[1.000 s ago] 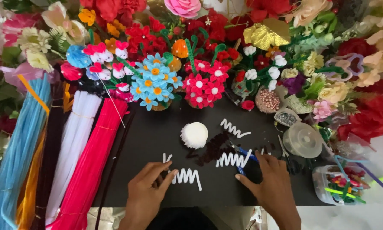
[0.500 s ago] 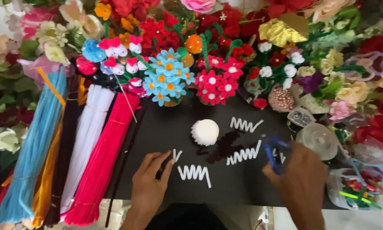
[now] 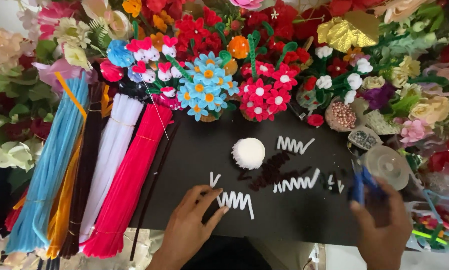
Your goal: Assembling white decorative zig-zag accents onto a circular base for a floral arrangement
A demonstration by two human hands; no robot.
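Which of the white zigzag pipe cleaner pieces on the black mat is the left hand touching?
The nearest one, the white zigzag piece at the mat's front edge: the left hand has its fingertips on it. The other zigzag pieces lie farther back, untouched.

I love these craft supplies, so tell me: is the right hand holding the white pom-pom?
No, the right hand grips blue scissors, while the white pom-pom lies alone on the black mat.

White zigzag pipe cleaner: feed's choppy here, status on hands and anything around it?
Left hand fingertips on white zigzag pipe cleaner. Right hand off to the side, gripping blue scissors. Dark coiled pieces lie just beyond.
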